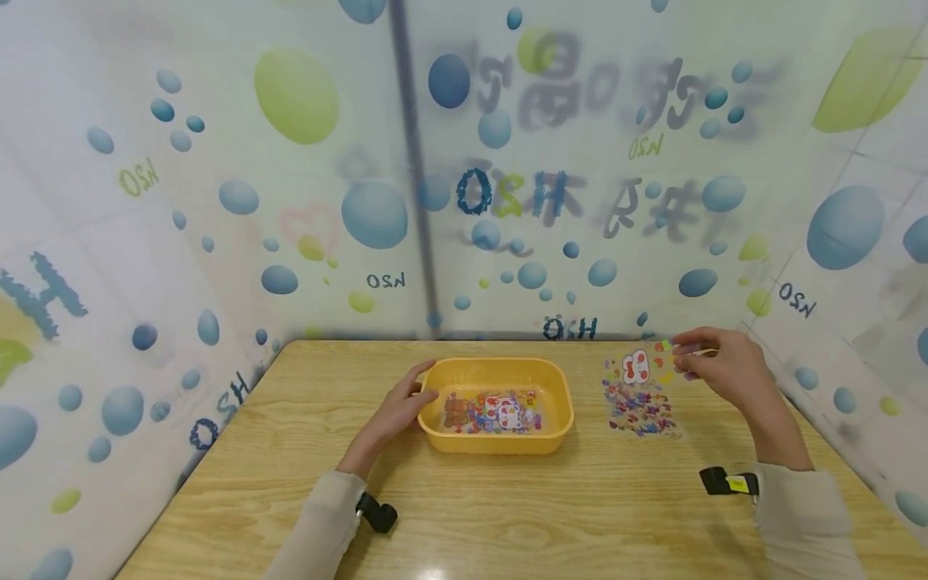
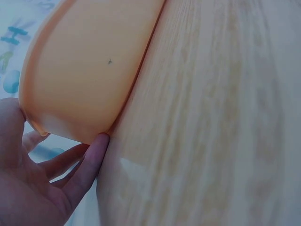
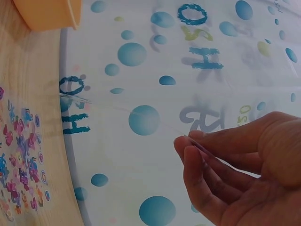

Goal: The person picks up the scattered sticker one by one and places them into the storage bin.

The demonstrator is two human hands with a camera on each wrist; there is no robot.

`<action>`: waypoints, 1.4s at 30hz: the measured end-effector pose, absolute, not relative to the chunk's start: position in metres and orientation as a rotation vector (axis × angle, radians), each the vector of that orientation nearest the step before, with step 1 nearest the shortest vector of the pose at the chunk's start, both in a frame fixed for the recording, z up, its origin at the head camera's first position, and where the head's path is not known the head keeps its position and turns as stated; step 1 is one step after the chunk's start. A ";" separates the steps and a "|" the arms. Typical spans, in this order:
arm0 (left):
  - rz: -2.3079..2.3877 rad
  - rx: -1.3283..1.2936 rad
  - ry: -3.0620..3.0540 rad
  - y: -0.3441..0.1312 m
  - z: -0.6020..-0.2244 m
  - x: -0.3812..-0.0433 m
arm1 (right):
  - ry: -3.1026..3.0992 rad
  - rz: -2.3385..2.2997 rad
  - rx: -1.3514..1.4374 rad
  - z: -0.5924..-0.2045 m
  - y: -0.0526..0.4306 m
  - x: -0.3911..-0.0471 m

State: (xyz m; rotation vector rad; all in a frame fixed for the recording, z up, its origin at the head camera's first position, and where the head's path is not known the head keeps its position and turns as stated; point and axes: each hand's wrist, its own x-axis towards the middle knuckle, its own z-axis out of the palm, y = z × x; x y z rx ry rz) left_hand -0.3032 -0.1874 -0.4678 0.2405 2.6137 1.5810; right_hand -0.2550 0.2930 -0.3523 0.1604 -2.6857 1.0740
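My left hand [image 1: 395,409] grips the left end of a yellow plastic basin [image 1: 496,443], thumb over the rim and fingers against the outer wall. In the left wrist view, fingertips touch the wall low down near the table. Inside the basin lie colourful cartoon sticker sheets [image 1: 471,412]. At the right, my right hand [image 1: 725,364] pinches the edge of a clear sticker sheet [image 1: 636,366] printed with a white and red cartoon figure. That sheet appears almost edge-on in the right wrist view. Below it, another sheet of small colourful stickers [image 3: 21,165] lies on the table.
The basin stands on a wood-grain table [image 1: 478,515] near its back edge. Behind and at both sides hangs a pale curtain [image 1: 348,314] with blue and green bubble prints. Each sleeve has a black wrist strap [image 1: 377,513] at its cuff.
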 end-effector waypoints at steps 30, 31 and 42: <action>1.585 0.270 2.524 -0.184 -0.439 -0.285 | -2.682 1.040 0.159 -0.356 0.287 -0.257; 1.582 0.264 2.530 -0.185 -0.441 -0.287 | -2.679 1.036 0.165 -0.356 0.287 -0.257; 1.638 0.220 2.564 -0.187 -0.470 -0.305 | -2.697 1.015 0.179 -0.358 0.284 -0.257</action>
